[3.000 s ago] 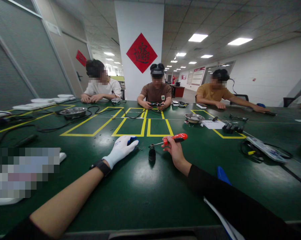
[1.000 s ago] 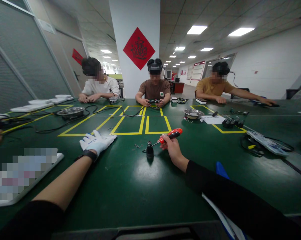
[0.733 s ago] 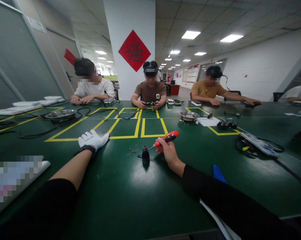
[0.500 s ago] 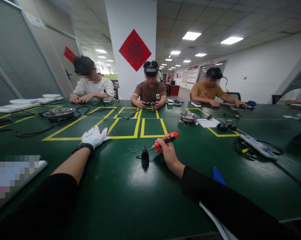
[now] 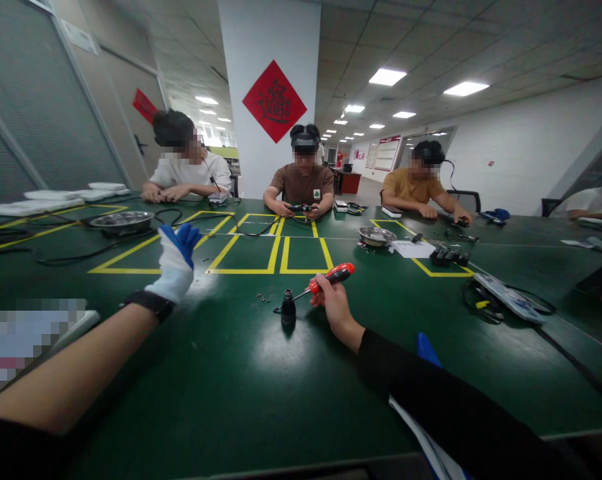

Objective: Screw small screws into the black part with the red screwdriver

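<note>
My left hand (image 5: 175,263), in a white and blue glove, is raised over the table at the left. Its fingers are stretched out and apart, and I see nothing in them. Bare, my right hand (image 5: 335,303) is closed round a screwdriver (image 5: 341,272) with a red and black handle. The metal shaft points down to the left and passes behind a black part like a drill chuck (image 5: 289,309), which stands upright on the table; whether they touch, I cannot tell. Several small screws (image 5: 263,298) lie just left of this part.
Yellow tape marks rectangles on the green table (image 5: 261,400). Metal bowls (image 5: 377,236) stand left and right. A power strip (image 5: 511,298) with cables lies at the right. A blue and white item (image 5: 427,351) lies partly under my right sleeve. Several people sit opposite, one central (image 5: 303,180).
My left hand has lifted off the table and moved left, turning so its blue glove side shows. My right hand and the screwdriver have hardly moved. The view has shifted slightly.
</note>
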Demonstrator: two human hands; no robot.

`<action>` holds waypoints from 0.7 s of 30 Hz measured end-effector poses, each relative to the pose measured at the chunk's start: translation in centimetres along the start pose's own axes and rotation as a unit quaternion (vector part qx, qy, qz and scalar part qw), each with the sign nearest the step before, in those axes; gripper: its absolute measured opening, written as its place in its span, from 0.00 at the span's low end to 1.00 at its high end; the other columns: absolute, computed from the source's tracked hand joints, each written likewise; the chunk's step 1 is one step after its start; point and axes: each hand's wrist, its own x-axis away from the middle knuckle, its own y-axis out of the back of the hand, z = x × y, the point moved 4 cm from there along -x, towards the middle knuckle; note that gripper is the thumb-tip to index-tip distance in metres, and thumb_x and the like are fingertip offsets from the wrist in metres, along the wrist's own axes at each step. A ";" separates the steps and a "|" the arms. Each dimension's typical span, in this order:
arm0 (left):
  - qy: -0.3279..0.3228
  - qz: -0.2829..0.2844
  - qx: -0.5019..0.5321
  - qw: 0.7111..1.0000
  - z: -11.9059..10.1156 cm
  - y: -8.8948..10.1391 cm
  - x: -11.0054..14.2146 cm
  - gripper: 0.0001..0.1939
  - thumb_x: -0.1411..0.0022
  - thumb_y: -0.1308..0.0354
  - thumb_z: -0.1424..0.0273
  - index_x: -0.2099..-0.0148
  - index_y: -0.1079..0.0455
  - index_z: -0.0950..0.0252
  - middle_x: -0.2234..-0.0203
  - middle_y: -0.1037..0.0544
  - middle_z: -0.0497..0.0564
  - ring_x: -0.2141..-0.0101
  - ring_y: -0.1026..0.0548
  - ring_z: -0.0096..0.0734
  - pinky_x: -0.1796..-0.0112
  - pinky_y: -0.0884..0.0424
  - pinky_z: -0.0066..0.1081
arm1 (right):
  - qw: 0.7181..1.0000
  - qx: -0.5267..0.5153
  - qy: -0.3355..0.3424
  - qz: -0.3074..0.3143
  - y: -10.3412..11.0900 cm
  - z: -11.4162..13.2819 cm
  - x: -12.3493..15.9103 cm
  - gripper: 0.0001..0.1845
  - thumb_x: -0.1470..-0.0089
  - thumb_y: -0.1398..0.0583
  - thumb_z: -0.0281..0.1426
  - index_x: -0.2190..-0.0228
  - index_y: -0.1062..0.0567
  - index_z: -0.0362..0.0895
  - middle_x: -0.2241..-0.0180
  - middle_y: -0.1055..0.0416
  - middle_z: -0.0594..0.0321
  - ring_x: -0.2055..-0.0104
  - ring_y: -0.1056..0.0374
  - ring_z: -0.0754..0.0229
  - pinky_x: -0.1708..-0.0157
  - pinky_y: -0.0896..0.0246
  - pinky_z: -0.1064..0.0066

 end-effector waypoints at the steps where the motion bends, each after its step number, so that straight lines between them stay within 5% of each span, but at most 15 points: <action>1: -0.012 0.005 0.027 1.000 -0.6 -1.0 0.7 0.26 0.30 0.80 0.74 0.34 0.57 0.74 0.39 0.39 0.63 0.47 0.30 0.30 0.51 0.30 0.35 | 1.000 -0.004 -0.001 -0.003 0.0 0.0 0.0 0.17 0.52 0.39 0.44 0.73 0.27 0.41 0.80 0.30 0.65 0.84 0.38 0.67 0.84 0.45 0.75; 6: -0.083 0.049 0.207 0.974 -3.0 -4.6 6.7 0.23 0.34 0.54 0.64 0.39 0.41 0.68 0.48 0.28 0.58 0.57 0.24 0.31 0.55 0.26 0.31 | 1.000 -0.024 -0.003 -0.005 0.2 0.0 0.0 0.17 0.53 0.38 0.43 0.73 0.28 0.41 0.78 0.28 0.64 0.83 0.37 0.67 0.83 0.43 0.75; 10: -0.064 0.128 0.251 0.957 -3.4 -4.9 9.6 0.22 0.40 0.46 0.59 0.49 0.30 0.67 0.66 0.21 0.53 0.77 0.26 0.26 0.75 0.27 0.27 | 0.999 -0.045 -0.011 0.015 0.1 0.0 0.1 0.15 0.52 0.38 0.41 0.70 0.27 0.41 0.74 0.26 0.61 0.78 0.32 0.64 0.80 0.37 0.73; 14: -0.034 0.156 0.202 0.966 -3.2 -4.6 10.0 0.22 0.39 0.50 0.54 0.63 0.25 0.67 0.87 0.34 0.44 0.87 0.37 0.25 0.86 0.40 0.25 | 0.998 -0.053 -0.010 0.042 -0.2 0.1 0.4 0.13 0.53 0.36 0.38 0.68 0.27 0.41 0.71 0.25 0.59 0.72 0.28 0.60 0.75 0.33 0.71; 18: -0.044 0.166 0.191 0.966 -3.4 -4.8 10.2 0.29 0.35 0.59 0.53 0.80 0.33 0.64 0.90 0.37 0.48 0.87 0.37 0.27 0.84 0.40 0.27 | 0.997 -0.058 -0.002 0.044 -0.3 0.3 0.7 0.12 0.53 0.37 0.37 0.68 0.27 0.42 0.71 0.25 0.60 0.72 0.28 0.60 0.75 0.33 0.71; 21: -0.025 0.209 0.199 0.957 -3.6 -5.7 10.3 0.31 0.35 0.62 0.51 0.83 0.38 0.62 0.89 0.36 0.50 0.87 0.37 0.28 0.84 0.40 0.28 | 0.998 -0.056 -0.004 0.041 -0.3 0.4 0.8 0.11 0.53 0.37 0.36 0.69 0.27 0.42 0.72 0.25 0.60 0.73 0.28 0.61 0.76 0.33 0.71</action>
